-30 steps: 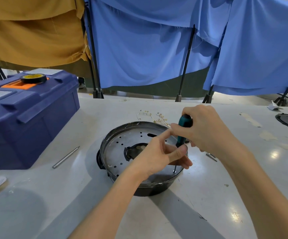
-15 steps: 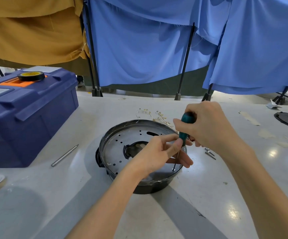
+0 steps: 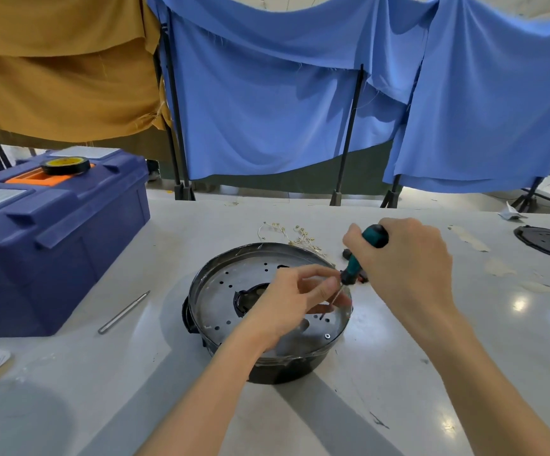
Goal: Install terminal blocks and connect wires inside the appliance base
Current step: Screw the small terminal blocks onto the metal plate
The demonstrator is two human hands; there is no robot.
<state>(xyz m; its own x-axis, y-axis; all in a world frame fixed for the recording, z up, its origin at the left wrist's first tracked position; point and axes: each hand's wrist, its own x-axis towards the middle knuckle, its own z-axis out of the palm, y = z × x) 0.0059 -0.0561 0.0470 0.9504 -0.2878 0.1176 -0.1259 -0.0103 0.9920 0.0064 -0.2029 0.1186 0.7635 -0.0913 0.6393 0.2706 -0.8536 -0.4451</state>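
Appliance base [image 3: 221, 301]: round black housing at table centre, grey metal plate on top, perforated with small holes, dark opening in middle. 1 small silvery fastener [image 3: 327, 336] near plate's right-front edge. Screwdriver [image 3: 354, 268]: teal-and-black handle, thin shaft, tilted, tip down on plate's right side; right hand [image 3: 408, 268] grips handle, left hand [image 3: 291, 302] pinches shaft. Brass-coloured terminals [image 3: 300, 236] with pale wire: loose heap just behind base.

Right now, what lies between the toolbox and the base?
In the head view, one slim metal rod lies on the table between the toolbox and the base, touching neither.
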